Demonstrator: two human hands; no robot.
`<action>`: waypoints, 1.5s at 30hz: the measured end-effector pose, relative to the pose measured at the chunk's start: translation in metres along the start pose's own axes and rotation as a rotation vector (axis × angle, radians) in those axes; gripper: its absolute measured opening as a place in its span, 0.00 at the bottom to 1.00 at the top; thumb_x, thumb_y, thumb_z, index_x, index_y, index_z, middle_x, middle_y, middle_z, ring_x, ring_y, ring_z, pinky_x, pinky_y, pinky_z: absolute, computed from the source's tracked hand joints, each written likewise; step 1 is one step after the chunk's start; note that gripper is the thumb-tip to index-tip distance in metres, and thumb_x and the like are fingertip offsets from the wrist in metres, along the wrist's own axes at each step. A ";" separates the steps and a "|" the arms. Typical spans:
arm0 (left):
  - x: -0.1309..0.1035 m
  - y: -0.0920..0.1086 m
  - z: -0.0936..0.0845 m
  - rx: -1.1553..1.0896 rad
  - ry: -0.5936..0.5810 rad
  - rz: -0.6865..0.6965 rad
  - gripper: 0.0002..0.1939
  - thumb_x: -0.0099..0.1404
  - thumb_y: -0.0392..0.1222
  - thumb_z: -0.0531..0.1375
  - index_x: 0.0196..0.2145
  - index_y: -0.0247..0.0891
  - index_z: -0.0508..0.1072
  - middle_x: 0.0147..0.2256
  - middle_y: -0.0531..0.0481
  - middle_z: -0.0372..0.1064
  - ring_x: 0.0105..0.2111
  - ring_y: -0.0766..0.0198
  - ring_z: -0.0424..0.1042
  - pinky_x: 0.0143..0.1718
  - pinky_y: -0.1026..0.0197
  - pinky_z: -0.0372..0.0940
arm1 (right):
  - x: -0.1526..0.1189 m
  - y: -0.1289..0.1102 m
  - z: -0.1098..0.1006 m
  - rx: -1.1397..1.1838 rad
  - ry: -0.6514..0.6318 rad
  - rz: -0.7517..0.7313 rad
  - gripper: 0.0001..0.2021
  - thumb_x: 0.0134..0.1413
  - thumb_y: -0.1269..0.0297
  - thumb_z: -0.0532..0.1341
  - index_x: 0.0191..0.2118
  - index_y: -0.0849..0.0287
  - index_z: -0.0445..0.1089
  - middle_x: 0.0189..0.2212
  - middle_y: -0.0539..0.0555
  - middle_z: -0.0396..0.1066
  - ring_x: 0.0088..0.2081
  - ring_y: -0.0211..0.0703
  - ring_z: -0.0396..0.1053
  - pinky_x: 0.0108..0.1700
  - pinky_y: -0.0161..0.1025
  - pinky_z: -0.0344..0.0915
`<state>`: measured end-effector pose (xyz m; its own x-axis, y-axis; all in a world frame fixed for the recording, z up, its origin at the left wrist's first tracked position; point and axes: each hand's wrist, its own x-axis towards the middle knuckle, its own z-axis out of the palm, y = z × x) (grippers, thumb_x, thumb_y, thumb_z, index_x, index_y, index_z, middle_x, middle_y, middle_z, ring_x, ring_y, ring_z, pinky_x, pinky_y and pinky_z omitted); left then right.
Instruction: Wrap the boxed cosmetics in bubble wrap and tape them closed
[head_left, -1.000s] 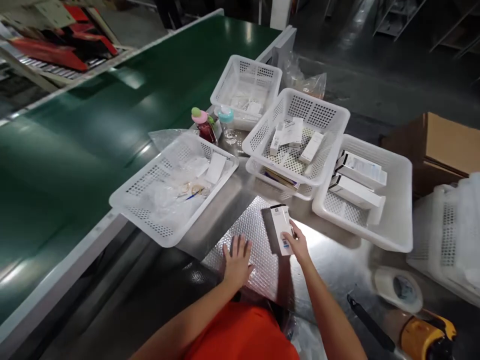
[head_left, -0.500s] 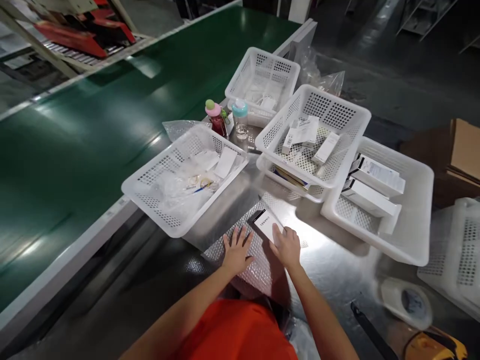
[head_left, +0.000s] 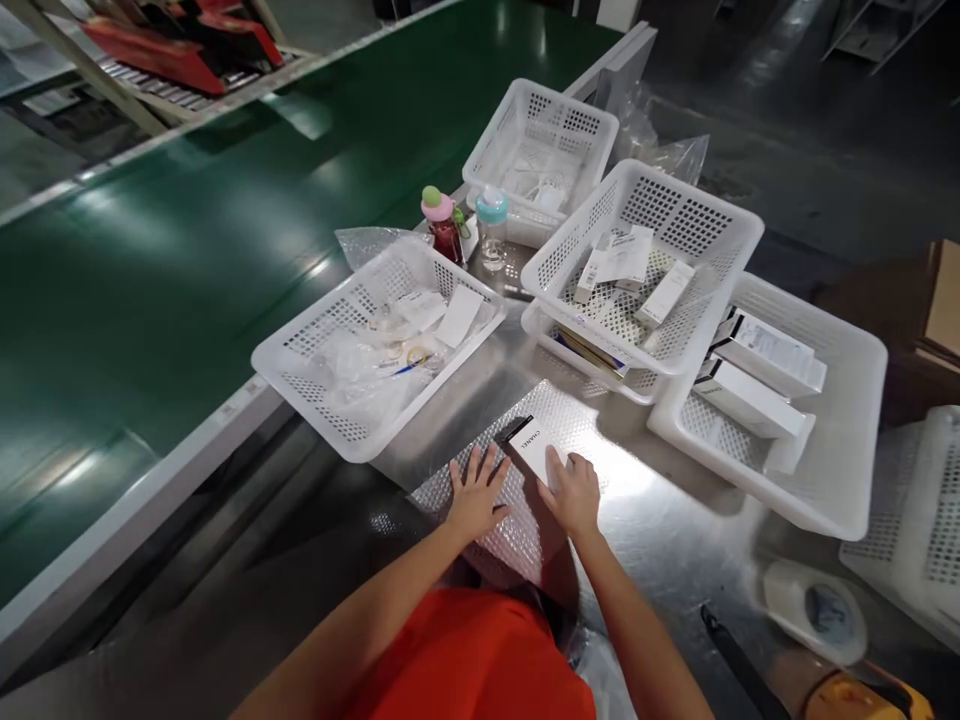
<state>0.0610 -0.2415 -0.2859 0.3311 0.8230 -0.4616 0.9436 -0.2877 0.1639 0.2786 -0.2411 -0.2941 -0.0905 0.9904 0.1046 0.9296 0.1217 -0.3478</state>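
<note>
A sheet of bubble wrap (head_left: 517, 530) lies on the metal table in front of me, its near end hanging toward my body. My left hand (head_left: 476, 500) rests flat on it with the fingers spread. On the sheet's right part sits a white box (head_left: 534, 448) with a black end and the printed word CHANEL. My right hand (head_left: 574, 490) grips the near end of that box, thumb on top and fingers along its right side.
A white basket (head_left: 360, 445) with plastic bags stands left, beside a green conveyor (head_left: 187, 240). Baskets (head_left: 637, 350) with small boxes stand at right. Two bottles (head_left: 491, 235) are behind. A tape roll (head_left: 817, 610) and a black strap-like item (head_left: 739, 660) lie at lower right.
The camera view has shifted slightly, so the baskets appear a little to the right. Both hands and the box keep nearly the same place on the bubble wrap.
</note>
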 end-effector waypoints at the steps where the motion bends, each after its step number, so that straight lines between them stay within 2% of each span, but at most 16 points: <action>1: 0.000 0.000 0.001 -0.001 0.000 0.001 0.46 0.64 0.59 0.57 0.71 0.47 0.39 0.72 0.43 0.24 0.70 0.35 0.26 0.61 0.20 0.31 | -0.001 0.000 0.000 0.003 0.000 -0.003 0.27 0.59 0.53 0.60 0.62 0.56 0.66 0.47 0.64 0.64 0.47 0.56 0.61 0.47 0.48 0.63; 9: 0.001 -0.003 0.004 -0.033 -0.009 0.000 0.46 0.64 0.60 0.57 0.71 0.48 0.39 0.72 0.43 0.23 0.70 0.35 0.24 0.61 0.20 0.29 | -0.009 -0.001 0.004 0.000 0.037 0.017 0.26 0.59 0.53 0.60 0.62 0.52 0.65 0.49 0.62 0.64 0.51 0.56 0.61 0.51 0.51 0.62; 16: 0.001 -0.005 0.005 -0.061 -0.023 -0.001 0.46 0.64 0.59 0.58 0.71 0.47 0.40 0.72 0.43 0.23 0.70 0.36 0.24 0.61 0.20 0.27 | -0.007 0.001 0.003 0.094 0.032 -0.005 0.26 0.60 0.52 0.58 0.62 0.52 0.66 0.48 0.62 0.65 0.50 0.57 0.62 0.50 0.51 0.63; 26: 0.002 -0.005 0.008 -0.046 0.000 0.000 0.46 0.64 0.58 0.58 0.71 0.48 0.39 0.72 0.43 0.23 0.70 0.36 0.24 0.61 0.20 0.28 | -0.008 -0.002 0.007 0.057 0.024 0.016 0.27 0.59 0.52 0.60 0.62 0.53 0.66 0.48 0.63 0.65 0.50 0.57 0.62 0.50 0.51 0.64; 31: 0.002 -0.006 0.009 -0.049 0.000 0.003 0.46 0.64 0.58 0.58 0.71 0.48 0.39 0.72 0.43 0.23 0.70 0.36 0.24 0.61 0.20 0.27 | -0.010 -0.003 0.008 0.046 0.025 0.060 0.27 0.59 0.51 0.59 0.63 0.51 0.65 0.49 0.62 0.65 0.49 0.56 0.63 0.51 0.52 0.63; 39: 0.001 -0.005 0.008 -0.057 -0.008 -0.001 0.46 0.64 0.59 0.57 0.71 0.48 0.39 0.73 0.42 0.25 0.70 0.35 0.24 0.61 0.20 0.28 | -0.009 -0.001 0.005 0.027 0.051 -0.005 0.26 0.60 0.52 0.59 0.61 0.54 0.67 0.47 0.63 0.66 0.49 0.56 0.63 0.49 0.50 0.64; 45: 0.001 -0.005 0.009 -0.008 -0.003 -0.004 0.46 0.64 0.58 0.58 0.71 0.47 0.38 0.73 0.42 0.26 0.70 0.34 0.25 0.61 0.20 0.30 | -0.011 -0.003 0.006 0.019 0.042 0.023 0.26 0.60 0.51 0.60 0.61 0.52 0.66 0.49 0.62 0.65 0.50 0.55 0.62 0.50 0.50 0.63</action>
<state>0.0568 -0.2440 -0.2951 0.3271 0.8227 -0.4649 0.9450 -0.2800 0.1692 0.2749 -0.2519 -0.3001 -0.0536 0.9893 0.1354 0.9242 0.1005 -0.3684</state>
